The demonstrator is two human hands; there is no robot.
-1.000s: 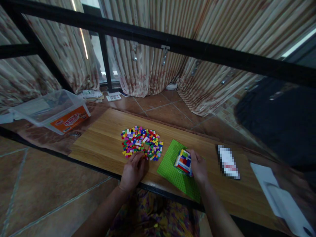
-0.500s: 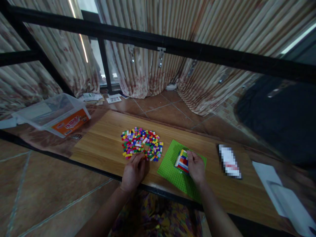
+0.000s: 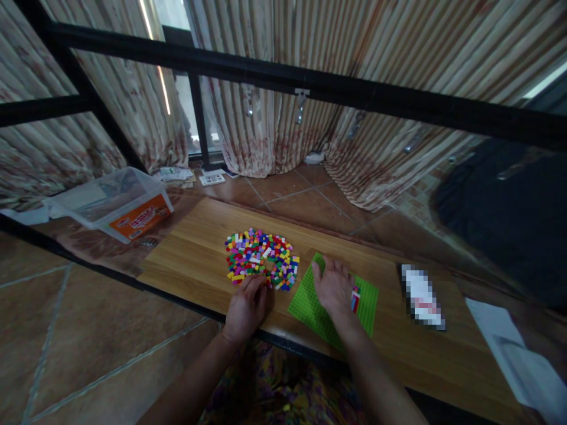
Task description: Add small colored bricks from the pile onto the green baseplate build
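Observation:
A pile of small multicoloured toy bricks (image 3: 261,254) lies on the wooden board. At its near edge is my left hand (image 3: 246,304), thumb and fingers drawn together in a pinch; what they hold, if anything, is hidden. My right hand (image 3: 333,285) is over the green studded baseplate (image 3: 308,301), palm down with the thumb and fingers apart. It covers most of a block of joined bricks (image 3: 355,299), of which a red, white and blue part shows beside the hand. Whether the right hand touches that block I cannot tell.
A clear plastic bin (image 3: 110,203) with an orange label stands at the left. To the right of the baseplate lies a dark-edged flat object (image 3: 420,298) with a blurred-out face, and white papers (image 3: 496,330) beyond it. A black metal bar (image 3: 266,68) crosses behind the board.
My right hand has moved left across the joined bricks and opened from its grip on their right side. My left hand stays pinched at the pile. The whole view has shifted slightly.

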